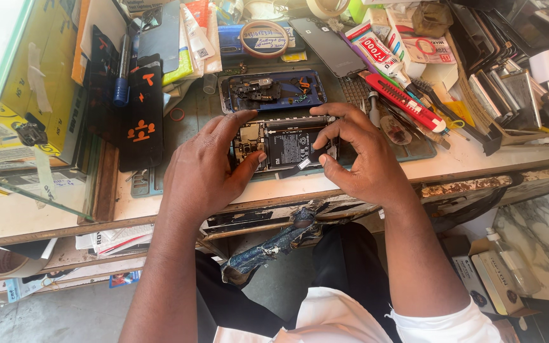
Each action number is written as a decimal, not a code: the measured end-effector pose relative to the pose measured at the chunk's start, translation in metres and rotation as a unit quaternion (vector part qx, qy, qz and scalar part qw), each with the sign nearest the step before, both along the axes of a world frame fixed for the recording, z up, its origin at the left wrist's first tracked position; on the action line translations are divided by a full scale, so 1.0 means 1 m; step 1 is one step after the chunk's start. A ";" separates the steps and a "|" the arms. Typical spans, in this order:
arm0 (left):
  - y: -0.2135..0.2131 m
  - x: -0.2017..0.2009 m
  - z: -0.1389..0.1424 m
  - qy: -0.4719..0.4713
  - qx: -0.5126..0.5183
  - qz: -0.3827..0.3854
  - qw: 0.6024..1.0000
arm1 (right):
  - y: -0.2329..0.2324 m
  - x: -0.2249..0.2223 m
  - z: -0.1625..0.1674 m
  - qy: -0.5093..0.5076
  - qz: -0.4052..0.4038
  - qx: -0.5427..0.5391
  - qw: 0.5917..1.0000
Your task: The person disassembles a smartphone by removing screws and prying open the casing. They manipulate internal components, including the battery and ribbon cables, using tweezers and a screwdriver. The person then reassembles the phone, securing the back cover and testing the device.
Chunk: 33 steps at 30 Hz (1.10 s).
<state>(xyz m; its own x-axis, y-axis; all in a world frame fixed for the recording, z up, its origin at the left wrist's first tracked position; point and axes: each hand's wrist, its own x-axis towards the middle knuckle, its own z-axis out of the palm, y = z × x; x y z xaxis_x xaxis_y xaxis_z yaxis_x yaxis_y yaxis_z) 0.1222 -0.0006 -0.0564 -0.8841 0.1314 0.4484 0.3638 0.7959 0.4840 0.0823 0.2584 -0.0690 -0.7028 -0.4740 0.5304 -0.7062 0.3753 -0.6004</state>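
An opened phone [285,145] lies flat on the workbench with its back off, showing a black battery and a circuit board at its left end. My left hand [206,170] grips the phone's left end, thumb on the near edge and forefinger on the far edge. My right hand [357,155] holds the right end, fingertips pressing on the battery's right side and the top edge. Just behind lies a blue phone frame [273,91] with loose small parts inside.
A red utility knife [405,101], glue tube [381,56], brush and tweezers lie at the right. A dark phone [328,46] and tape roll [264,38] sit behind. Black phone covers [140,113] and a glass case [14,95] stand left. The bench's worn front edge [287,203] is near.
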 end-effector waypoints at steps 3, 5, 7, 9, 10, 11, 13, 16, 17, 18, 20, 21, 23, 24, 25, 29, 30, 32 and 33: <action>0.000 0.000 0.000 -0.010 0.000 0.004 1.000 | 0.000 -0.001 -0.001 0.002 -0.001 0.001 1.000; -0.001 0.002 -0.002 -0.016 0.000 0.005 1.000 | 0.000 0.001 -0.003 0.004 -0.001 0.002 1.000; -0.001 0.002 -0.003 0.004 0.000 0.001 1.000 | 0.001 0.000 -0.003 0.003 -0.001 0.001 1.000; -0.001 0.002 -0.004 0.010 -0.001 0.000 1.000 | 0.002 0.000 -0.004 0.007 -0.002 0.002 1.000; -0.001 0.002 -0.004 0.006 -0.003 0.002 1.000 | 0.002 0.000 -0.004 0.008 -0.002 0.002 1.000; -0.002 0.004 -0.005 0.002 -0.004 0.003 1.000 | 0.002 0.001 -0.006 -0.002 -0.001 -0.003 1.000; -0.002 0.004 -0.006 0.009 -0.004 0.003 1.000 | 0.002 0.001 -0.006 -0.022 0.002 -0.013 1.000; -0.002 0.002 -0.007 0.008 -0.004 0.001 1.000 | 0.002 0.000 -0.006 0.008 0.006 -0.003 1.000; -0.002 0.002 -0.007 0.006 -0.004 0.000 1.000 | 0.002 0.000 -0.006 0.005 0.006 -0.004 1.000; -0.002 0.002 -0.008 0.006 -0.003 0.002 1.000 | 0.002 0.000 -0.006 0.002 0.006 -0.006 1.000; -0.003 0.004 -0.009 0.005 -0.002 0.005 1.000 | 0.001 0.002 -0.007 -0.001 0.005 -0.006 1.000; -0.003 0.005 -0.010 0.012 -0.003 0.003 1.000 | 0.001 0.003 -0.007 0.000 0.003 -0.005 1.000; -0.003 0.005 -0.010 0.027 -0.005 -0.001 1.000 | 0.000 0.003 -0.007 0.001 0.001 -0.002 1.000; -0.004 0.005 -0.011 0.026 -0.004 0.000 1.000 | 0.000 0.004 -0.006 0.001 0.000 -0.001 1.000; -0.003 0.004 -0.011 0.024 -0.003 0.001 1.000 | 0.000 0.004 -0.006 0.001 -0.002 0.000 1.000; -0.004 0.005 -0.013 0.012 0.003 -0.004 1.000 | -0.001 0.005 -0.005 -0.001 -0.010 0.009 1.000; -0.004 0.005 -0.013 0.021 0.003 -0.005 1.000 | -0.001 0.005 -0.005 0.007 -0.011 0.014 1.000; -0.004 0.005 -0.014 0.040 0.004 -0.006 0.999 | -0.001 0.006 -0.004 0.018 -0.013 0.019 1.000; -0.005 0.005 -0.014 0.042 0.005 -0.007 0.999 | -0.001 0.006 -0.004 0.020 -0.013 0.020 1.000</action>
<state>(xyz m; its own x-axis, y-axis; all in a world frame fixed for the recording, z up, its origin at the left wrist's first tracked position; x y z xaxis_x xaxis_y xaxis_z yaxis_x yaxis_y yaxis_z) 0.1269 -0.0052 -0.0701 -0.8413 0.1385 0.5225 0.4141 0.7864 0.4583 0.0880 0.2569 -0.0733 -0.6930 -0.4774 0.5402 -0.7198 0.4163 -0.5556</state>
